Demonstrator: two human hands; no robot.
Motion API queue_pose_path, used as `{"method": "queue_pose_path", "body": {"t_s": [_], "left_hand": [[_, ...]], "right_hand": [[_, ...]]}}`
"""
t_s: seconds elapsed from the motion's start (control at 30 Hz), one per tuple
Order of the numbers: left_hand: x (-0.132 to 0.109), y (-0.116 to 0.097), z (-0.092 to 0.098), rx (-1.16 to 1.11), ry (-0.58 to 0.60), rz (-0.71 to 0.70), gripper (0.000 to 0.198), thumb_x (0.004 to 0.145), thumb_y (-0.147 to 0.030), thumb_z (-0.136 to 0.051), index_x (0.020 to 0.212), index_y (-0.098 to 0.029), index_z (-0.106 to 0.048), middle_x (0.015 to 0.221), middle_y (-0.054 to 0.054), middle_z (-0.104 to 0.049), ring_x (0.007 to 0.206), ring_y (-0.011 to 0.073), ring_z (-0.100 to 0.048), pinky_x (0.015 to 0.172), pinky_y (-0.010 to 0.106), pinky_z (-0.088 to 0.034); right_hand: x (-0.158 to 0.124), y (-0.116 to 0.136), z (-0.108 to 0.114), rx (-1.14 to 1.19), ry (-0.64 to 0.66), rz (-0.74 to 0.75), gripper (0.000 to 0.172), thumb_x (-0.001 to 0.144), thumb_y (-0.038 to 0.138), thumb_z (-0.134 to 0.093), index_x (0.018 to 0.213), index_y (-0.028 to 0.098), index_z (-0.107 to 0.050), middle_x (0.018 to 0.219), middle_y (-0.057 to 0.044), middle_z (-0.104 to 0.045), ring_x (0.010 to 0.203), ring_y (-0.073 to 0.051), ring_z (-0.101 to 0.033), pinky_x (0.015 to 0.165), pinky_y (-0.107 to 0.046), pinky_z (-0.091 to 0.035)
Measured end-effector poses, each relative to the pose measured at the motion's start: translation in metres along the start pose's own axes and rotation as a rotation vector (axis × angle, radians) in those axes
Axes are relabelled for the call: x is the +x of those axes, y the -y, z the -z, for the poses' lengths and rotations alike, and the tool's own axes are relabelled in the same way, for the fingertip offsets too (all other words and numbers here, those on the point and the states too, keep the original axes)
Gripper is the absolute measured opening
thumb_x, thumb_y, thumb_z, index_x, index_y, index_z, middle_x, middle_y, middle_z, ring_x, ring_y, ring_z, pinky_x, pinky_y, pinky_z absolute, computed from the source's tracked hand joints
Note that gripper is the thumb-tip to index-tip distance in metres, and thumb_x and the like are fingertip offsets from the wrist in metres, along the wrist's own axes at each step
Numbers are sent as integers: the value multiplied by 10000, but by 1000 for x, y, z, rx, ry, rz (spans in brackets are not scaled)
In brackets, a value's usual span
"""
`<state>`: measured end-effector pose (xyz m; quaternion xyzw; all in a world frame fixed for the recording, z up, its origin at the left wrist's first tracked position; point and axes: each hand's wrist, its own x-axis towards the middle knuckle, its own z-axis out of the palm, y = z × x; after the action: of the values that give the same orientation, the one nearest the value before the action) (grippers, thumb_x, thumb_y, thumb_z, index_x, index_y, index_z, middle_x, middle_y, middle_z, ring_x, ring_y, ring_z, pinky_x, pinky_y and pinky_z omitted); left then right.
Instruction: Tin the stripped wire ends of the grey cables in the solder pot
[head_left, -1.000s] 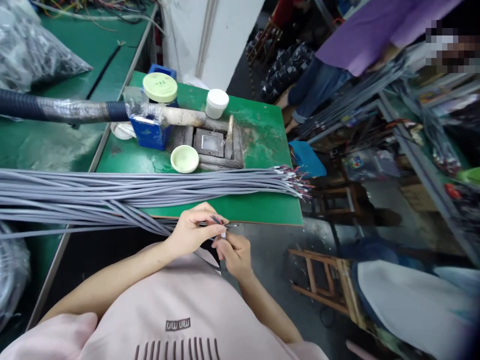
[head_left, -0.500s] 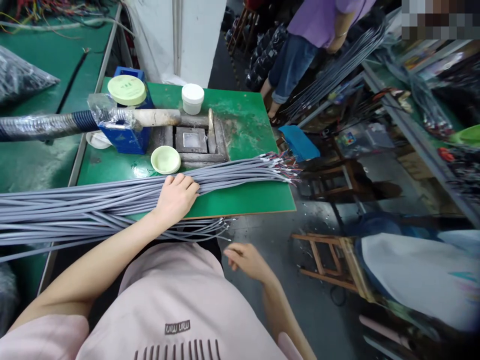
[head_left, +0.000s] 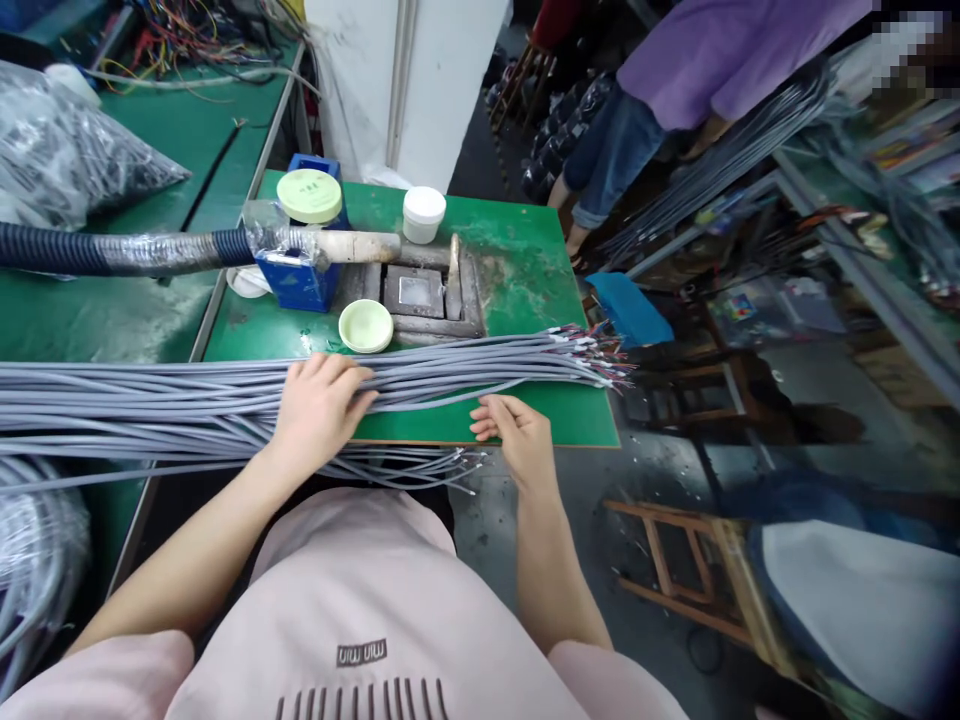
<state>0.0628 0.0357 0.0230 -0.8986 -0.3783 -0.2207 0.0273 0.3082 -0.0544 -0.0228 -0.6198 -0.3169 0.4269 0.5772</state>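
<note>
A thick bundle of grey cables (head_left: 442, 372) runs across the green table, its stripped ends showing coloured wires at the right. My left hand (head_left: 321, 400) lies over the bundle, fingers curled round the cables from above, thumb on the near side. At the bundle's near edge, my right hand (head_left: 517, 432) has its fingers curled in, the tips close to one outer cable. Whether they pinch it I cannot make out. Below the table edge hang more grey cable ends (head_left: 442, 468).
Behind the bundle are a solder pot (head_left: 416, 290), a pale green dish (head_left: 366, 326), a white lidded jar (head_left: 424, 213) and a blue box (head_left: 304, 285) under a fume hose (head_left: 187, 248). A wooden stool (head_left: 675, 570) and a person in purple (head_left: 682, 60) are on the right.
My right hand has risen from below the table edge to the bundle's near side. My left hand has slid left along the cables. The view has shifted slightly.
</note>
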Motion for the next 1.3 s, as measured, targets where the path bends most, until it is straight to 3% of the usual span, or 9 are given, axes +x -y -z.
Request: {"method": "queue_pose_path", "body": {"t_s": [0.17,0.3,0.4,0.6,0.83,0.9,0.97,1.07,1.3], "left_hand": [[1,29,-8,41,114,-28,178,876,-267,-546,927,-172,-687,885,88,-672,806,240,-544,688,365,-415],[4,29,-13,-76,-39,-38,196,889,-218,-502,850,-163,-685,843,73,-687,750,197,-562,697,327,-459],[3,20,3,-157,-199,-17,122,853,-187,-538,878,-167,-656,850,58,-675,781,176,-600,716,295,-485],[-14,0,30,-319,-277,-117,133,810,-115,-582,926,-176,-606,850,32,-641,761,130,-615,668,222,-487],[-36,-15,0,-515,206,-77,153,869,-213,-527,945,-171,-652,849,64,-645,813,178,-579,746,300,-474],[-35,-18,2,-694,275,0,274,859,-284,-572,1103,-176,-637,908,72,-648,836,179,-571,775,311,-472],[-31,-22,7,-954,303,127,419,846,-345,-600,1230,-178,-583,891,58,-637,767,150,-559,729,282,-472],[-23,-25,12,-1307,272,333,418,826,-382,-617,1178,-156,-624,740,16,-594,626,107,-500,621,238,-439],[-16,-21,5,-1508,52,738,295,721,-425,-715,798,-140,-725,604,2,-584,538,79,-455,524,206,-380]], "right_hand": [[-8,2,-12,68,257,-125,347,738,471,-697,806,131,-673,623,-21,-666,495,-116,-623,459,-214,-500],[-17,1,-49,203,599,-330,367,744,458,-690,911,133,-665,675,-37,-689,500,-128,-634,448,-227,-503],[-15,7,-67,351,653,-356,439,727,418,-695,1091,192,-596,832,-41,-711,543,-135,-645,439,-231,-496],[-11,48,-36,528,105,111,259,777,344,-608,1021,260,-587,956,-19,-677,609,-86,-577,446,-173,-414],[-42,51,4,160,-412,596,298,944,418,-387,1067,226,-579,624,22,-583,407,-92,-439,404,-221,-352],[-51,39,3,-133,-248,581,300,946,377,-401,1078,196,-600,546,27,-552,437,-113,-473,441,-238,-385],[-57,23,-3,-435,96,501,294,941,332,-419,1098,189,-622,568,12,-580,520,-132,-537,521,-258,-437],[-62,2,-15,-705,453,477,311,951,293,-387,1105,189,-636,613,-5,-601,598,-147,-564,608,-277,-456],[-60,-3,-21,-827,664,430,306,963,299,-384,997,203,-672,660,-24,-639,635,-161,-572,618,-268,-435]]}}
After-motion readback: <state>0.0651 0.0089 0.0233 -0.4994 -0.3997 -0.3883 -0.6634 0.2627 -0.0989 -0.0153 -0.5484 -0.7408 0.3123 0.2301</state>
